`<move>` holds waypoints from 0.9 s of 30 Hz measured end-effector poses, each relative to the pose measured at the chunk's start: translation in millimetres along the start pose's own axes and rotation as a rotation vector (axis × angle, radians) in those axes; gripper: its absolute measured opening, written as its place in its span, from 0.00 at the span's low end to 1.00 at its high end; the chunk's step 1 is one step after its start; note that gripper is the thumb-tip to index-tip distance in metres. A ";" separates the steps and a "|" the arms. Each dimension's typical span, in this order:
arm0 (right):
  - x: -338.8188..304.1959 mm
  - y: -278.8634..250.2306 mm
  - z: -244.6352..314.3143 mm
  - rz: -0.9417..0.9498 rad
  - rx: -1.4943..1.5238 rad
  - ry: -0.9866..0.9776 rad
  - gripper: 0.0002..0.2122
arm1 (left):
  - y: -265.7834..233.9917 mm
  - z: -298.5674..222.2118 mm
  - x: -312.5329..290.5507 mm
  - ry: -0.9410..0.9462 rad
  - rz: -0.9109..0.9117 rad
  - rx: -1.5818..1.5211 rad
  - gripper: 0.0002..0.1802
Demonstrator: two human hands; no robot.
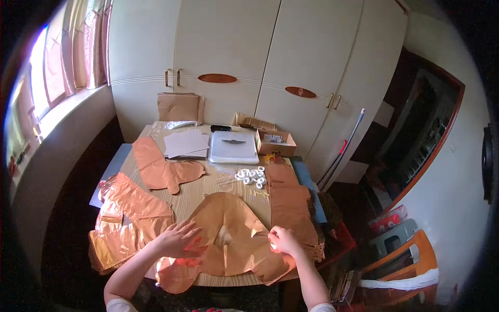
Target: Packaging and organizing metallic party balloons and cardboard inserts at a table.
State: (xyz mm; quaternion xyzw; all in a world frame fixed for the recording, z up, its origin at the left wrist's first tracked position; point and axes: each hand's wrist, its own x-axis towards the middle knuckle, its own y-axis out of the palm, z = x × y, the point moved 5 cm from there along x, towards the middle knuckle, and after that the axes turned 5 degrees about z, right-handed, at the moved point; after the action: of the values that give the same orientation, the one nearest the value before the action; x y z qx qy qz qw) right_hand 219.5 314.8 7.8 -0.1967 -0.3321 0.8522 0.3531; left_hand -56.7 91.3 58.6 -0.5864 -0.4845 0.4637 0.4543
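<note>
A flat, copper-coloured foil balloon [236, 255] lies across the near part of the wooden table [233, 186], with a pale spot near its middle. My left hand [179, 240] rests over its left side, palm down, fingers spread and holding nothing. On the other side my right hand [283, 240] is closed, thumb and fingers pinched at the balloon's right edge; a small whitish bit shows beneath the fingers, too small to name. Left of my left hand lie crumpled, shiny foil balloons [138, 203]. Farther back is another flat foil balloon [156, 166].
On the right lies a stack of folded copper foil [288, 203]. Several small white rolls [251, 176] sit beside it. Behind are white sheets [186, 143], a translucent white package [233, 148] and an open cardboard box [275, 141]. A wooden chair [416, 257] stands at right.
</note>
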 end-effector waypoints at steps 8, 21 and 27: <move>2.2 13.5 -0.7 -0.148 -0.122 -0.095 0.08 | 54.3 -7.1 -22.1 0.009 -0.033 0.051 0.48; 60.1 -58.3 -51.0 -0.299 -0.283 -0.311 0.27 | 45.3 -7.5 -26.2 0.000 -0.009 -0.002 0.47; 81.0 -43.5 -76.6 -0.200 -0.500 -0.202 0.25 | 47.6 5.7 -18.5 -0.013 -0.045 0.056 0.45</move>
State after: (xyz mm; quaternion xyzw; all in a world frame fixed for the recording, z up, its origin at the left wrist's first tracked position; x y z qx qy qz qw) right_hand 229.2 429.9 -23.4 -0.1581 -0.5833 0.7201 0.3409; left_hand -57.2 67.8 12.8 -0.5597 -0.4872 0.4704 0.4776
